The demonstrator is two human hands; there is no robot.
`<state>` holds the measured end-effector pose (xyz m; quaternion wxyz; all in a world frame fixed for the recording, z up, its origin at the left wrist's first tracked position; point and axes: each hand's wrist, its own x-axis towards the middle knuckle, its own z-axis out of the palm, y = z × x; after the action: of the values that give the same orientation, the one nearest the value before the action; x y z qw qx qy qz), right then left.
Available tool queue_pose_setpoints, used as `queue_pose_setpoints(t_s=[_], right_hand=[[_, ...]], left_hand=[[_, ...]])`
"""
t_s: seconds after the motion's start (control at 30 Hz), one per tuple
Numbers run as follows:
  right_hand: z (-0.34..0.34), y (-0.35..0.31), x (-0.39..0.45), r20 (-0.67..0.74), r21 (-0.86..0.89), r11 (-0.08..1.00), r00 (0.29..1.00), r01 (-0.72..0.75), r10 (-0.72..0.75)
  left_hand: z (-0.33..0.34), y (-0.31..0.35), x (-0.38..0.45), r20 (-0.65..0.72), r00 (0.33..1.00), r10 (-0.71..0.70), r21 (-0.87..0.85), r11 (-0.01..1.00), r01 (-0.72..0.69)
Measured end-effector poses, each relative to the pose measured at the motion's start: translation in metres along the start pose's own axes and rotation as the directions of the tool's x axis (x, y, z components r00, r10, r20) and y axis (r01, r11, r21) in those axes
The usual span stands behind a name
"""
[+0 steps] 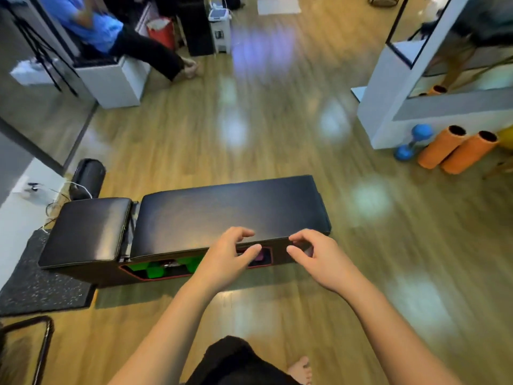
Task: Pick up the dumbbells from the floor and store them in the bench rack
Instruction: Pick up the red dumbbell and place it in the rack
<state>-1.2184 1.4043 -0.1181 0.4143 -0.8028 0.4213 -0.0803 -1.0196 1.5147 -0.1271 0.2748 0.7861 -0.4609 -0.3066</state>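
Curling loosely, the fingers (244, 234) of the left hand (224, 262) hold nothing; they are half spread and hover in front of the near edge of the bench (230, 209). The right hand (319, 259) is the same: fingers bent, a narrow gap between thumb and forefinger, nothing inside. Both hands are just in front of the rack opening (266, 255), which is cut in the side of the bench and has a red line around it.

Between the two hands, inside the opening, a small purple dumbbell (260, 257) shows; I cannot tell its long axis, because the left hand covers most of it. Further to the left in the same rack lie green dumbbells (155, 269) with angular heads, and their long axis seems to run along the bench.

One blue dumbbell (413, 143) with round heads still stands on the floor (277, 120), far to the right and forward of the hands, leaning beside two orange foam rollers (455, 148). Its axis goes diagonally away from the person. The right hand is nearer to it, so I judge this hand should take it next.

The bench top is smooth black padding, a little shiny. The floor is glossy wood planks, and a rough dark mat (39, 284) lies under the left end of the bench.
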Motion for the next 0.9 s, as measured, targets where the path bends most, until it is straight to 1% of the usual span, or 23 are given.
queue_pose_setpoints(t_s=[0.2,0.33,0.47,0.63,0.73,0.83,0.9], right_hand=[[-0.07,0.038,0.032,-0.034,0.036,0.999,0.999,-0.006,0.007],[-0.104,0.059,0.067,-0.011,-0.014,1.0,1.0,-0.014,0.014],[-0.146,0.09,0.115,0.003,-0.087,0.996,0.999,-0.033,0.033],[-0.208,0.12,0.174,0.021,-0.145,0.988,0.998,-0.05,0.054],[-0.241,0.136,0.216,-0.001,-0.128,0.991,0.999,-0.043,0.043],[-0.268,0.154,0.258,-0.003,-0.119,0.993,1.0,-0.027,0.027],[-0.284,0.169,0.287,0.037,-0.129,0.991,0.999,-0.017,0.022]], left_hand=[[0.05,0.049,0.059,0.043,0.999,0.033,-0.036,0.999,-0.032],[0.075,0.062,0.107,0.046,0.999,0.004,-0.068,0.998,-0.001],[0.107,0.084,0.173,0.028,1.0,-0.014,-0.129,0.992,0.018],[0.129,0.135,0.251,0.047,0.998,0.032,-0.101,0.995,-0.027],[0.132,0.164,0.297,0.066,0.996,0.056,-0.07,0.996,-0.051],[0.136,0.183,0.344,0.024,0.999,0.026,-0.098,0.995,-0.023],[0.14,0.194,0.374,-0.02,1.0,-0.018,-0.153,0.988,0.015]])
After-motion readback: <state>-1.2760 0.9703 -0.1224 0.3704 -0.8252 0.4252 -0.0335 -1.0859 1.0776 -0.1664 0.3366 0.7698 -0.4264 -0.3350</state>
